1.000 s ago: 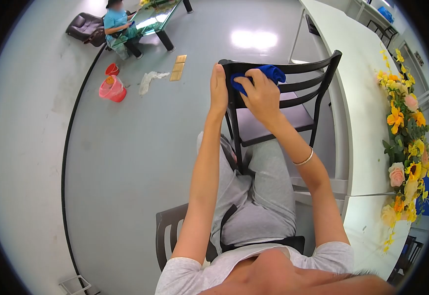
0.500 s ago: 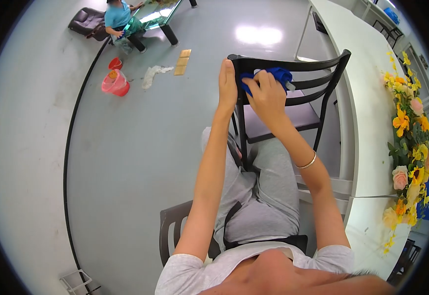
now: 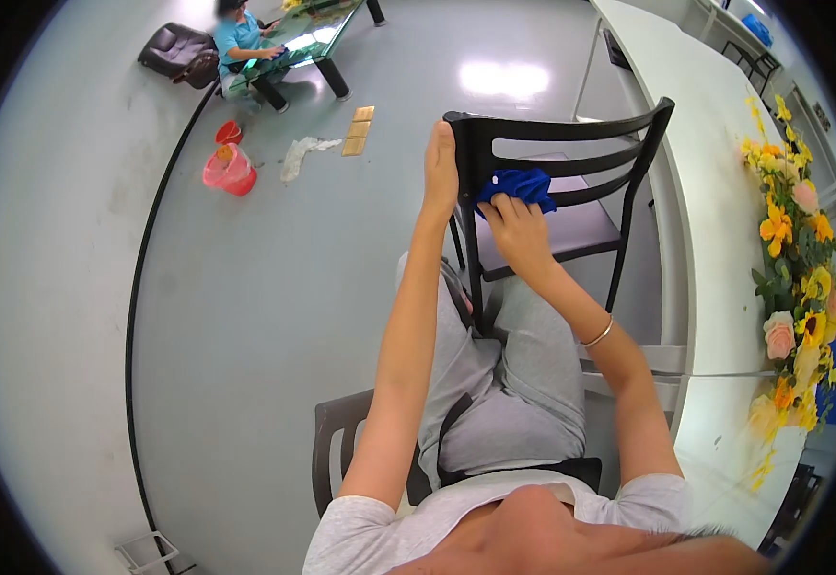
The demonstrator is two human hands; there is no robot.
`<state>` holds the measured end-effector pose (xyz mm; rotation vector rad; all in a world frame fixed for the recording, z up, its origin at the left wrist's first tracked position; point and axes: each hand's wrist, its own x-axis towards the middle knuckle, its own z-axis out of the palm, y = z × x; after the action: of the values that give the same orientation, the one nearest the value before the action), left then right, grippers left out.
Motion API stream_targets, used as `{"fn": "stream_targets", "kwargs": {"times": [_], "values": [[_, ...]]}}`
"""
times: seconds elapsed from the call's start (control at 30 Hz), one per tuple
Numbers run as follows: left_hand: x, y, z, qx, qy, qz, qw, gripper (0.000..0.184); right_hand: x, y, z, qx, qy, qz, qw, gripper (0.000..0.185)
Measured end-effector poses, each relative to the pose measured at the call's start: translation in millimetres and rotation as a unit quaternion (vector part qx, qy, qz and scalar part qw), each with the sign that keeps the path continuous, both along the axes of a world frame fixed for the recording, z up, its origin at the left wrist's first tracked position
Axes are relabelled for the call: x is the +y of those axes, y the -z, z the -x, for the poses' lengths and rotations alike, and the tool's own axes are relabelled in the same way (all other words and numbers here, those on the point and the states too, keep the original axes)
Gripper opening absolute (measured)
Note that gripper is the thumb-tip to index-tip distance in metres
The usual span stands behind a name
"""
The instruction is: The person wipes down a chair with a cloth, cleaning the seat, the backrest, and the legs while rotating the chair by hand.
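A black chair [image 3: 629,125] with a slatted backrest and a greyish seat [image 3: 571,230] stands in front of my knees. My left hand [image 3: 441,172] rests against the outer left edge of its backrest, fingers pointing up and wrapped on the frame. In my right hand [image 3: 517,228] is a bunched blue cloth [image 3: 525,186], pressed to the lower left part of the backrest, by the lower slats. My right fingertips lie curled on the cloth.
A white table [image 3: 715,192] with yellow and pink flowers [image 3: 778,335] runs along the right. At the upper left, a person [image 3: 240,40] sits by a glass table [image 3: 327,24]. Pink bucket [image 3: 231,172], red bucket [image 3: 228,132], white cloth [image 3: 305,155] and gold tiles [image 3: 358,131] lie on the floor.
My right hand and the blue cloth have moved down the left side of the backrest. My left hand stays on the chair's edge. The seated person's arms have shifted.
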<state>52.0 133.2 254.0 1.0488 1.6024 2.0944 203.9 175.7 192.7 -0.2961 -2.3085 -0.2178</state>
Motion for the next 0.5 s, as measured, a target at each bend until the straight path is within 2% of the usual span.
{"fn": "stream_targets", "kwargs": {"times": [0.07,0.2,0.3,0.37,0.5], "values": [[-2.5,-2.9,-0.6,-0.030,0.017,0.004,0.999,0.060,4.2,-2.0,-10.8,-0.006,0.009,0.005,1.000,0.028],[-4.3,-8.4,-4.4,-0.033,0.014,0.003,0.999,0.061,23.8,-6.3,-49.2,-0.007,0.034,0.041,0.999,0.030],[-3.0,-5.9,-3.4,-0.033,0.009,0.028,0.999,0.053,42.9,-11.6,-80.8,0.025,0.039,0.068,0.997,0.035],[-2.1,-3.7,-3.9,-0.062,0.014,0.024,0.998,0.064,59.2,-6.8,-98.5,0.047,0.054,0.080,0.994,0.037],[11.7,15.0,1.6,-0.009,0.007,-0.027,1.000,0.052,74.7,0.2,-115.1,0.095,0.061,0.140,0.984,0.041]]}}
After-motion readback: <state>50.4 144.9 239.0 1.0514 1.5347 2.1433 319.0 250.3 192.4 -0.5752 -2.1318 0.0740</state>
